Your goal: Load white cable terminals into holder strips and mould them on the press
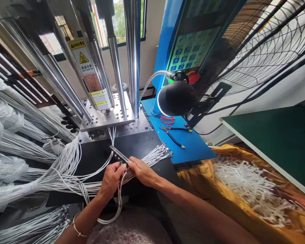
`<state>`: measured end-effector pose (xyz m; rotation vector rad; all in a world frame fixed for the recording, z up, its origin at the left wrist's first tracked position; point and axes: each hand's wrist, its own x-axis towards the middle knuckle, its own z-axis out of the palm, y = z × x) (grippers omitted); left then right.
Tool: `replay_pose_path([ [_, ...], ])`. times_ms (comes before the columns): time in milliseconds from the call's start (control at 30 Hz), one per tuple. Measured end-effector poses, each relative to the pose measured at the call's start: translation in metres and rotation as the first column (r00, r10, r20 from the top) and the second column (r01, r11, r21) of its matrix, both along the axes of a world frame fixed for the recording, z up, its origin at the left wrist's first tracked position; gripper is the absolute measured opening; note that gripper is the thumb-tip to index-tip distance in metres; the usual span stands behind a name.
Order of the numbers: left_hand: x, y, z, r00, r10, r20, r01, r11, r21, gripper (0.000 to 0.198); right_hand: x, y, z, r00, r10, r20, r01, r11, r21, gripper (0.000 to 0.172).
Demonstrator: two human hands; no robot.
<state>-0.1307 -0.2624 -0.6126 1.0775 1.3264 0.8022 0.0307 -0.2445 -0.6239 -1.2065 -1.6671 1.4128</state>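
My right hand is closed around the near end of a narrow dark metal bar with small slots and parts along it. My left hand pinches a white cable at its wire end, against the bar's near end. Fingers hide the exact contact. The cable loops down toward my lap. Beneath my hands, a thick bundle of white cables crosses the black work surface. Their metal-tipped ends fan out to the right of my right hand.
A press with steel columns and a metal plate stands ahead, carrying hot-caution labels. On the blue table are pliers and red-handled scissors. A black lamp overhangs it. White scraps fill a yellow bag.
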Motion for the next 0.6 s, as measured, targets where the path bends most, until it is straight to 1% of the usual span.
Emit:
replay_pose_path([
  [67,-0.001,0.002,0.000,0.999,-0.037,-0.004,0.037,0.999,-0.007,0.039,0.000,0.000,-0.001,0.999,0.003,0.037,-0.005,0.999,0.047,0.030],
  [133,-0.004,0.004,0.001,0.997,-0.076,-0.006,0.076,0.996,-0.042,0.039,-0.001,-0.001,-0.003,1.000,-0.020,0.012,0.020,1.000,0.017,0.030],
  [167,-0.006,0.006,0.001,0.997,-0.070,-0.020,0.069,0.997,-0.045,0.040,-0.001,-0.001,-0.004,0.999,-0.043,-0.022,0.042,0.999,-0.020,0.030],
  [200,-0.009,0.008,0.001,0.998,-0.045,-0.044,0.044,0.999,-0.027,0.041,-0.001,-0.002,-0.005,0.996,-0.070,-0.064,0.066,0.996,-0.063,0.030],
  [300,-0.015,0.012,0.001,0.988,0.101,-0.114,-0.092,0.992,0.081,0.042,-0.002,-0.003,-0.006,0.974,-0.130,-0.186,0.096,0.979,-0.179,0.031],
  [333,-0.017,0.012,0.000,0.987,0.122,-0.103,-0.113,0.990,0.086,0.042,-0.001,-0.003,-0.006,0.968,-0.133,-0.215,0.088,0.974,-0.207,0.031],
  [400,-0.017,0.012,0.000,0.991,0.129,-0.032,-0.128,0.991,0.042,0.041,-0.001,-0.004,-0.004,0.964,-0.120,-0.239,0.063,0.971,-0.232,0.031],
  [467,-0.015,0.010,0.000,0.991,0.132,0.035,-0.132,0.991,0.002,0.041,-0.001,-0.005,-0.003,0.966,-0.104,-0.239,0.051,0.974,-0.219,0.031],
  [600,-0.009,0.008,-0.001,0.991,0.128,0.049,-0.128,0.992,-0.010,0.042,0.000,-0.005,-0.004,0.967,-0.100,-0.233,0.060,0.983,-0.174,0.031],
])
